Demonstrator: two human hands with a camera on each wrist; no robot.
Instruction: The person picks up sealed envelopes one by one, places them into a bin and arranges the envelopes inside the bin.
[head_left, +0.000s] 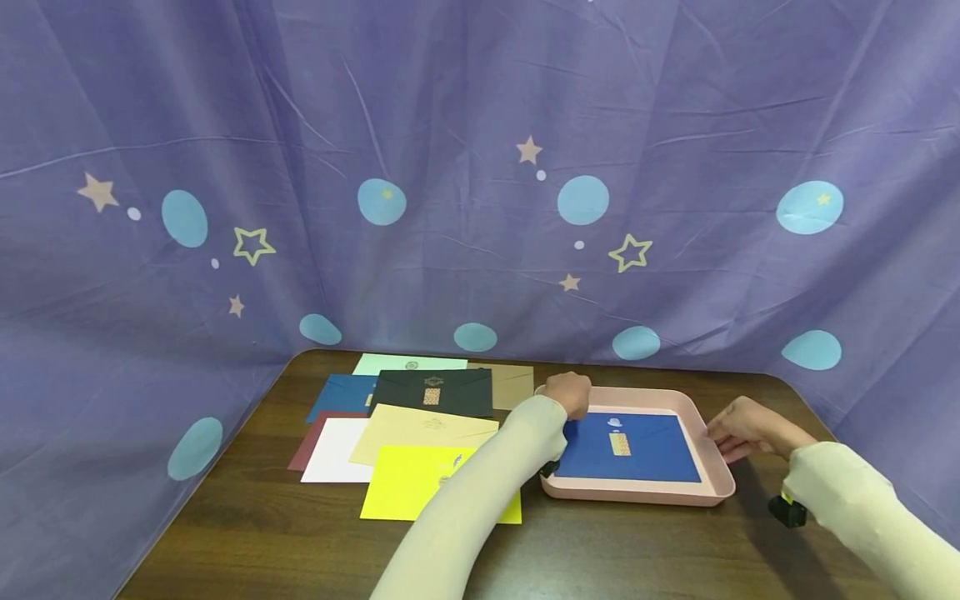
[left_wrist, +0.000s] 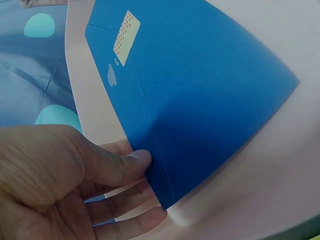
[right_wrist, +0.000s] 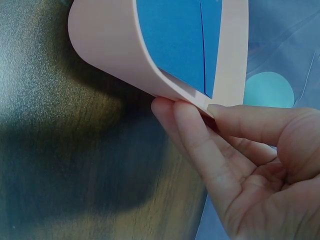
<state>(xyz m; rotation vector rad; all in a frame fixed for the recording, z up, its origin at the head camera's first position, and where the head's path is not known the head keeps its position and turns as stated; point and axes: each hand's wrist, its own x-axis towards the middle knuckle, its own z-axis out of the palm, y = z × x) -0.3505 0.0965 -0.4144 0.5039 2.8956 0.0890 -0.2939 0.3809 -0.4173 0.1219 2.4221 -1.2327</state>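
Observation:
A blue envelope [head_left: 660, 450] with a patterned yellow label lies inside a pink tray [head_left: 637, 498]. My left hand [head_left: 567, 393] is at the tray's left side. In the left wrist view, the left thumb [left_wrist: 140, 159] lies over a corner of the envelope with fingers behind it, pinching it. My right hand [head_left: 753, 427] is at the tray's right side. Seen from the right wrist, thumb and fingers [right_wrist: 192, 125] pinch the tray's rim. The left sleeve covers part of the tray's left side in the head view.
Left of the tray, several envelopes overlap: black [head_left: 457, 387], cream [head_left: 416, 437], bright yellow [head_left: 405, 492], white [head_left: 337, 450], maroon [head_left: 307, 442], blue [head_left: 341, 396], mint [head_left: 390, 362] and tan [head_left: 513, 383]. They lie on a brown wooden table [head_left: 277, 533]. A purple curtain [head_left: 465, 242] hangs behind.

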